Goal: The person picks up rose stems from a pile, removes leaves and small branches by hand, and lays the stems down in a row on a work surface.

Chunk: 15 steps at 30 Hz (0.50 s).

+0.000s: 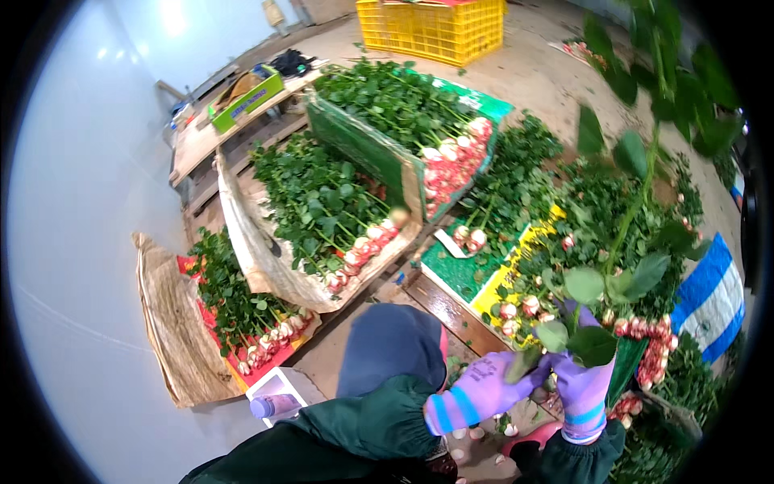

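Purple gloves with blue stripes cover both hands, which meet low at the right. My right hand (577, 375) is closed around a leafy rose stem (629, 224) that rises steeply past the camera at the upper right. My left hand (496, 384) touches the right one at the lower end of the stem; leaves hide its fingertips, and whether it grips the bloom cannot be told. Just beyond the hands, cut roses with red and white blooms (530, 305) lie on a yellow and green sheet (450, 272). Fallen petals (476, 432) dot the floor beneath.
Roses lie in rows in wrappers at the left, with a tan wrapper (181, 327) and a green divider (363, 157). A white box (308, 387) holds a purple-capped bottle (275, 405). A yellow crate (432, 30) stands at the back; a wooden bench (199, 142) is against the wall.
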{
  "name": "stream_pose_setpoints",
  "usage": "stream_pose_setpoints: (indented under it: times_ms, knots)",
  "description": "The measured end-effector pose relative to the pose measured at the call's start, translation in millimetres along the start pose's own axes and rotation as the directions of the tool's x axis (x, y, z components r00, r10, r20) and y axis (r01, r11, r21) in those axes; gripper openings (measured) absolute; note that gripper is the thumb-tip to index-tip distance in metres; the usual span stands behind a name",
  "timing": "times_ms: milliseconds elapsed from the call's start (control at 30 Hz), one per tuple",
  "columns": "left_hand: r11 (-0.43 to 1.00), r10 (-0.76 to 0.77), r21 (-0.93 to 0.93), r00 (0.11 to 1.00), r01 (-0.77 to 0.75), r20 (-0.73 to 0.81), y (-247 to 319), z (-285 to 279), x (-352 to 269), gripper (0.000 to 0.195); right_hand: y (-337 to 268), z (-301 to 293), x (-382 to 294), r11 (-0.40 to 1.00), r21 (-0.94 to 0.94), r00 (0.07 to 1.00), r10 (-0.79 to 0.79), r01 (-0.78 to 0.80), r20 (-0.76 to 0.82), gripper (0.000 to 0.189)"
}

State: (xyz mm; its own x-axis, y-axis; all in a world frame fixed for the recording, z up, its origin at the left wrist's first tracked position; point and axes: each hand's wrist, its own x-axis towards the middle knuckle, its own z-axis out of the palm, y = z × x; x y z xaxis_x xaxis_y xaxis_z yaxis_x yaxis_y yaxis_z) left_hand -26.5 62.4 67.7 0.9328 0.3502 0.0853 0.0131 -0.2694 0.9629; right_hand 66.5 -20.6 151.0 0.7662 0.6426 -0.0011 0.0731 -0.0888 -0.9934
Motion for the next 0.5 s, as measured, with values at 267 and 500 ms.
stream_pose_setpoints:
  times_ms: [267, 500]
  knots:
    - [0.969, -0.144, 0.083, 0.808, 0.232, -0.572, -30.4, -206.8, 23.6, 0.027, -29.8, 24.9, 20.6, 0.884, -0.355, 0.951, -0.263, 0.305, 0.164, 0.061]
    - [0.644, -0.688, -0.379, 0.286, 0.664, -0.667, -325.9, -331.0, -11.8, 0.048, 67.0, -49.7, -25.1, 0.884, -0.440, 0.986, 0.160, -0.160, -0.038, 0.058]
